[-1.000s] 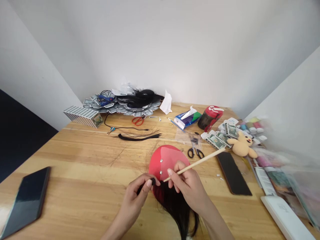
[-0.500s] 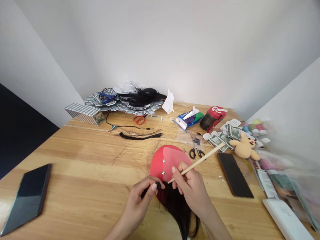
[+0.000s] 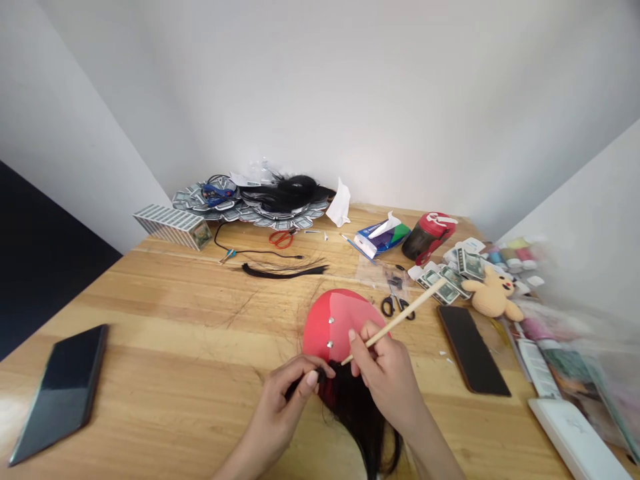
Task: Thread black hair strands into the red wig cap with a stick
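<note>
A rounded red form (image 3: 317, 319) lies on the wooden table in front of me, a lighter pink sheet over part of it and two silver pins (image 3: 331, 321) along the sheet's edge. Long black hair (image 3: 350, 407) spreads from its lower side towards me. My left hand (image 3: 295, 390) pinches a lock of black hair (image 3: 321, 377) at the form's lower left. In my right hand (image 3: 383, 373) is a slim wooden stick tool (image 3: 400, 321), held like a pen. Its tip points down at the hair beside my left fingertips; fine detail there is too small to make out.
Black scissors (image 3: 397, 307), a phone (image 3: 474, 350) and a knitted doll (image 3: 493, 293) lie to the right. Behind are a hair strand (image 3: 285, 271), orange-handled scissors (image 3: 281, 239), a tissue pack (image 3: 381, 235) and a red-lidded bottle (image 3: 430, 237). A dark tablet (image 3: 59, 393) rests at left.
The whole view has shifted slightly, so everything appears a little further right. My hands keep their grips, and the stick's tip stays close to the hair at the form's lower edge.
</note>
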Tool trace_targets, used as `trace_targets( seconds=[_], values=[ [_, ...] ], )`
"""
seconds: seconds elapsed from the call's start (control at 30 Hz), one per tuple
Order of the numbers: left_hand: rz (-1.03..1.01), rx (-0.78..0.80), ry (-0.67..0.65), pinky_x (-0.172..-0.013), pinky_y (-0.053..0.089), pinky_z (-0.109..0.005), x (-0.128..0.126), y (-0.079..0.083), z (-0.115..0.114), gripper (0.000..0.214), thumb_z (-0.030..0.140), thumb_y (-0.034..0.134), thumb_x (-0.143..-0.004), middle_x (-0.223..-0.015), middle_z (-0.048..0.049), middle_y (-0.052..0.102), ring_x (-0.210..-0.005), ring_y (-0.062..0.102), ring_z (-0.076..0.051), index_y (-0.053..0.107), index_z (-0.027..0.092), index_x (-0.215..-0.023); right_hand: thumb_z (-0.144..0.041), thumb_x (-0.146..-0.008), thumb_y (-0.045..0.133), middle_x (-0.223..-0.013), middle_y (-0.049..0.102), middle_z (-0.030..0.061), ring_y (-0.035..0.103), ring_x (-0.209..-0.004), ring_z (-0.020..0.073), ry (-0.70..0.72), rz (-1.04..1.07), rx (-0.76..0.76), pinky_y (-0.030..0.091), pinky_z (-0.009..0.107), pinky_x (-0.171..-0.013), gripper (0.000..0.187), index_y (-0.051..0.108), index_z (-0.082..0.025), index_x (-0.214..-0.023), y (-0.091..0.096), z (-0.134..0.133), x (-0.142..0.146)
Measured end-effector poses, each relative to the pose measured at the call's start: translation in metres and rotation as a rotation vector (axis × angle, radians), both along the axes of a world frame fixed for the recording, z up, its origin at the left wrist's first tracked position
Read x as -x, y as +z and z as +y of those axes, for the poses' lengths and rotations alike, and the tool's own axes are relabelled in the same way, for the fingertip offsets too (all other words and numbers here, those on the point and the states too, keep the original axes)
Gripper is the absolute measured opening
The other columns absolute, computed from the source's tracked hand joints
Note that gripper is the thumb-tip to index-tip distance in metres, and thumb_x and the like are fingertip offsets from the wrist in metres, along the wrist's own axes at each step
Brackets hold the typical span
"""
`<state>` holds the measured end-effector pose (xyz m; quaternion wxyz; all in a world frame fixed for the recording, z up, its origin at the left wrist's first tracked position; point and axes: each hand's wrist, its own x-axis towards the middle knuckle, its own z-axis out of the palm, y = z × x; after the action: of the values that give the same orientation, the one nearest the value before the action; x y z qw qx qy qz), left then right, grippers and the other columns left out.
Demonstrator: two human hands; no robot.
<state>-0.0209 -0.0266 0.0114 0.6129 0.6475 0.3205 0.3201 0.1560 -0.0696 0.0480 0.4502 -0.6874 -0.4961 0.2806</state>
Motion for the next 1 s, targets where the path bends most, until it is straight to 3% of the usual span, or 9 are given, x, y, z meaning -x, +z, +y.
trace_targets(
  seconds=[0.13, 0.2, 0.3, 0.4, 0.6, 0.7, 0.83, 0.9, 1.0],
  values=[
    [0.005, 0.052, 0.027, -0.081, 0.048, -0.029, 0.001, -0.001, -0.002, 0.035, 0.048, 0.055, -0.095, -0.096, -0.0086, 0.073, -0.091, 0.063, -0.024, 0.077, 0.021, -0.091, -0.049, -0.097, 0.047, -0.044, 0.050, -0.0049, 0.042, -0.036, 0.0113, -0.040, 0.031, -0.020, 0.033, 0.024, -0.042, 0.044, 0.039, -0.026, -0.061, -0.003, -0.001, 0.001],
    [0.019, 0.106, 0.065, -0.068, 0.048, -0.026, 0.003, -0.005, -0.004, 0.039, 0.053, 0.056, -0.093, -0.088, -0.0069, 0.071, -0.070, 0.060, -0.017, 0.077, 0.020, -0.093, -0.053, -0.097, 0.046, -0.045, 0.052, -0.0044, 0.042, -0.036, 0.0112, -0.066, 0.052, -0.035, 0.033, 0.024, -0.040, 0.045, 0.039, -0.026, -0.061, -0.005, -0.001, 0.001],
    [0.050, 0.209, 0.159, -0.045, 0.032, -0.020, 0.013, -0.015, -0.005, 0.048, 0.061, 0.057, -0.090, -0.056, 0.0037, 0.052, -0.040, 0.033, -0.007, 0.075, 0.017, -0.093, -0.056, -0.097, 0.046, -0.046, 0.053, -0.0039, 0.044, -0.036, 0.0108, -0.106, 0.091, -0.060, 0.033, 0.023, -0.039, 0.046, 0.041, -0.025, -0.062, -0.008, -0.001, 0.002],
    [0.077, 0.276, 0.289, -0.044, 0.027, -0.018, 0.033, -0.027, 0.000, 0.050, 0.063, 0.060, -0.087, -0.045, 0.0103, 0.031, -0.039, 0.026, -0.007, 0.073, 0.014, -0.090, -0.056, -0.096, 0.047, -0.047, 0.055, -0.0036, 0.046, -0.037, 0.0101, -0.129, 0.136, -0.081, 0.035, 0.022, -0.040, 0.046, 0.043, -0.024, -0.063, -0.010, -0.001, 0.003],
    [0.059, 0.252, 0.674, -0.043, 0.026, -0.017, 0.091, -0.034, 0.025, 0.055, 0.067, 0.072, -0.073, -0.046, 0.0096, 0.036, -0.043, 0.029, -0.007, 0.070, 0.014, -0.086, -0.052, -0.097, 0.050, -0.050, 0.059, -0.0029, 0.048, -0.037, 0.0087, -0.149, 0.209, -0.121, 0.038, 0.019, -0.040, 0.043, 0.046, -0.023, -0.065, -0.009, 0.000, 0.004],
    [0.027, 0.185, 0.764, -0.044, 0.029, -0.018, 0.101, -0.027, 0.032, 0.050, 0.066, 0.070, -0.076, -0.046, 0.0098, 0.036, -0.043, 0.028, -0.008, 0.068, 0.017, -0.086, -0.050, -0.097, 0.051, -0.051, 0.061, -0.0024, 0.050, -0.037, 0.0089, -0.142, 0.215, -0.150, 0.039, 0.019, -0.040, 0.041, 0.047, -0.023, -0.066, -0.008, 0.000, 0.005],
    [0.021, 0.128, 0.655, -0.046, 0.033, -0.018, 0.072, -0.011, 0.019, 0.040, 0.057, 0.068, -0.084, -0.052, 0.0067, 0.046, -0.045, 0.036, -0.009, 0.071, 0.019, -0.094, -0.045, -0.098, 0.053, -0.050, 0.059, -0.0030, 0.053, -0.040, 0.0098, -0.137, 0.181, -0.204, 0.043, 0.020, -0.045, 0.039, 0.050, -0.022, -0.066, -0.002, -0.002, 0.007],
    [0.036, 0.018, 0.465, -0.053, 0.042, -0.020, 0.047, -0.003, 0.009, 0.031, 0.048, 0.063, -0.092, -0.078, -0.0023, 0.068, -0.051, 0.049, -0.010, 0.071, 0.019, -0.087, -0.041, -0.098, 0.053, -0.051, 0.059, -0.0034, 0.055, -0.043, 0.0102, -0.138, 0.157, -0.230, 0.046, 0.021, -0.049, 0.036, 0.054, -0.022, -0.068, 0.004, -0.005, 0.009],
    [0.043, -0.264, 0.069, -0.089, 0.049, -0.029, 0.010, 0.007, -0.004, 0.028, 0.029, 0.051, -0.100, -0.117, -0.0104, 0.071, -0.109, 0.064, -0.023, 0.067, 0.019, -0.080, -0.031, -0.098, 0.055, -0.055, 0.059, -0.0041, 0.056, -0.045, 0.0090, -0.126, 0.059, -0.311, 0.046, 0.019, -0.050, 0.030, 0.060, -0.021, -0.070, 0.017, -0.012, 0.011]
  ],
)
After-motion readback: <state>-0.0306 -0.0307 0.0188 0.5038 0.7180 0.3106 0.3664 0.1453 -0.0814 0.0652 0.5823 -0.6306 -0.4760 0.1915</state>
